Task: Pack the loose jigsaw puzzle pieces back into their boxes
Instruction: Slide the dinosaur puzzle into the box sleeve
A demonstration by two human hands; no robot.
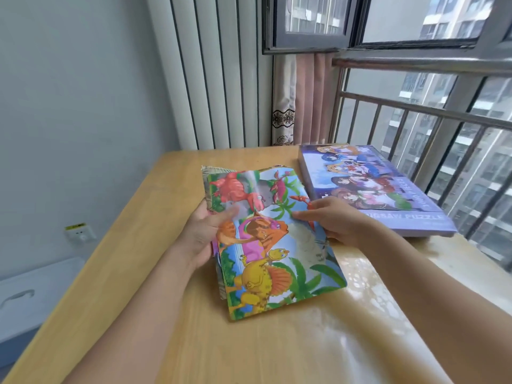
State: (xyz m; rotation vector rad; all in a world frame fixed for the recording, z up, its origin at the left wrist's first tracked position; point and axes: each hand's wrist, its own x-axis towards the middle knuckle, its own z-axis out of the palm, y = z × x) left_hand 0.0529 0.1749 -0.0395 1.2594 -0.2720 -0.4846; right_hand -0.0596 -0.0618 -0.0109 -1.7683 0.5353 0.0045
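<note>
A dinosaur jigsaw board (277, 245) with red, orange and yellow cartoon dinosaurs lies tilted over a stack of other boards on the wooden table (138, 245). My left hand (202, 234) grips the stack's left edge, thumb on top of the picture. My right hand (335, 220) holds the right edge, fingers curled over it. A purple jigsaw puzzle box (374, 187) with anime figures lies shut at the back right, close to my right hand. No loose pieces show.
A window with a metal railing (429, 112) runs along the table's right side. A curtain (299, 101) hangs at the back corner. A white storage bin (30, 297) stands on the floor to the left, below a wall socket (80, 231).
</note>
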